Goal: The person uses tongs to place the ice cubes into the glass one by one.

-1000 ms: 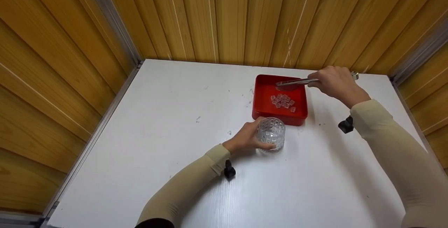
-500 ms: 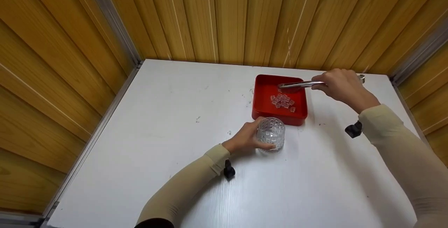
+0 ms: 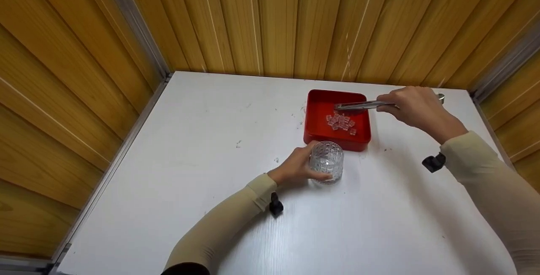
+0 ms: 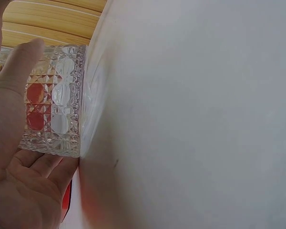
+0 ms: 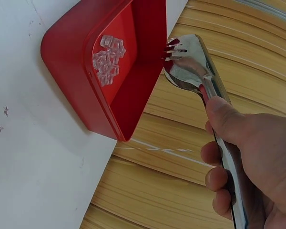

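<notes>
Nearest, the left hand point(image 3: 298, 166) is where it was a second ago, thumb and fingers curled round the side of the glass point(image 3: 330, 162), which stands upright on the table point(image 3: 190, 140) in its earlier spot, just before the tray point(image 3: 349, 145). The tray has not moved, nor has the heap of cubes point(image 3: 340, 121) on its floor. Beyond the heap, the tongs point(image 3: 362, 105) have shifted: their tips have come slightly nearer the cubes, and their far end sticks out further to the right. The right hand point(image 3: 415, 105), clamped round the tongs, has moved right and a little closer to the person. Whether the tips grip a cube, I cannot tell. Counted near to far: two hands, one in each sleeve point(image 3: 228, 218); one glass; one tray; perhaps a dozen or more cubes, too tightly bunched for an exact count, with one lying a little apart at the near right; one pair of tongs; behind all, the plank wall point(image 3: 278, 22), unchanged.
</notes>
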Demonstrator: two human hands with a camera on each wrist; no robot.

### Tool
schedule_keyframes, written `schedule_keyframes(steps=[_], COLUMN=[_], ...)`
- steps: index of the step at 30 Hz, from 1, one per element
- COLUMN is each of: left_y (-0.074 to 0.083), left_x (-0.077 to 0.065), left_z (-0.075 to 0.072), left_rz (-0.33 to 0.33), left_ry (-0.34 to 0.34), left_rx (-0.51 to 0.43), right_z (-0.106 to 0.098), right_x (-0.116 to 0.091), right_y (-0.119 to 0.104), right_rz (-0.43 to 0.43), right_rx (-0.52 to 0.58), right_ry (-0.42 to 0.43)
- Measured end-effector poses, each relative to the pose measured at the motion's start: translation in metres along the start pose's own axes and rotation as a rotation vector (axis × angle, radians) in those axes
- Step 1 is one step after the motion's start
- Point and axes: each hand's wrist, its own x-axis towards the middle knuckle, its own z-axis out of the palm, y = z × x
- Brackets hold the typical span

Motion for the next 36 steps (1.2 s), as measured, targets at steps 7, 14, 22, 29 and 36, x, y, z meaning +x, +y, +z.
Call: schedule_keyframes(steps=[7, 14, 22, 29, 36], left_y=[0.001, 0.0, 0.002, 0.001, 0.001], left_x=[0.0, 0.001, 0.0, -0.001, -0.001], left_z=[-0.001, -0.001, 0.0, 0.001, 0.0], left_rz=[0.01, 0.006, -0.01, -0.029, -0.006], left_ry=[0.005, 0.001, -0.001, -0.004, -0.002], left_rx=[0.001, 0.002, -0.024, -0.014, 0.005], right_z=[-0.003, -0.005, -0.006, -0.005, -0.004], right_x=[-0.009, -0.018, -0.03, -0.04, -0.048], right_y=[-0.008, -0.015, -0.024, -0.033, -0.04], right_rz=[-0.053, -0.056, -0.092, -0.133, -0.22], right_rx=[-0.021, -0.007, -0.01, -0.005, -0.004], right_ry=[0.043, 0.034, 0.049, 0.061, 0.149])
